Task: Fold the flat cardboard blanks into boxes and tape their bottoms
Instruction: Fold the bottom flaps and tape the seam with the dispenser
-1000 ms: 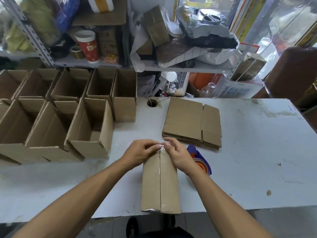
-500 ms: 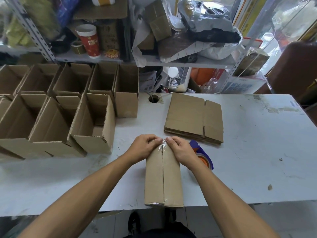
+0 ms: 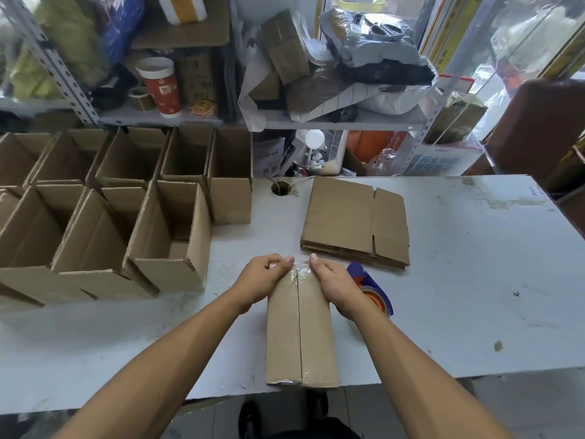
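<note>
Standing at far left on the white table (image 3: 474, 280): folded boxes (image 3: 95, 223), open tops up, packed in two rows touching one another, the nearest one (image 3: 171, 236) tipped slightly toward the middle. Behind them, on a metal shelf (image 3: 332, 123): a red paper cup (image 3: 160, 87) beside a tape roll (image 3: 141, 98), then piled parcels and plastic bags further right.

Moving to centre: left hand (image 3: 262, 280) curled over the far left corner of the box (image 3: 300, 331) being taped, thumb pressing down on crinkled clear tape (image 3: 299, 270) at the far edge, fingers wrapped round the side. Box bottom-up near the table's front edge, two flaps meeting along a centre seam with tape running its length and folding over the near end.

Right hand (image 3: 337, 285) mirroring the left, gripping the far right corner, thumb on the same tape, thumbs near one another yet apart.

Just beside the right wrist: blue tape dispenser (image 3: 370, 288) with an orange core, partly hidden by the hand. Beyond it, a stack of flat blanks (image 3: 354, 223) lying flat, close to a round cable hole (image 3: 280, 188) in the tabletop.
</note>
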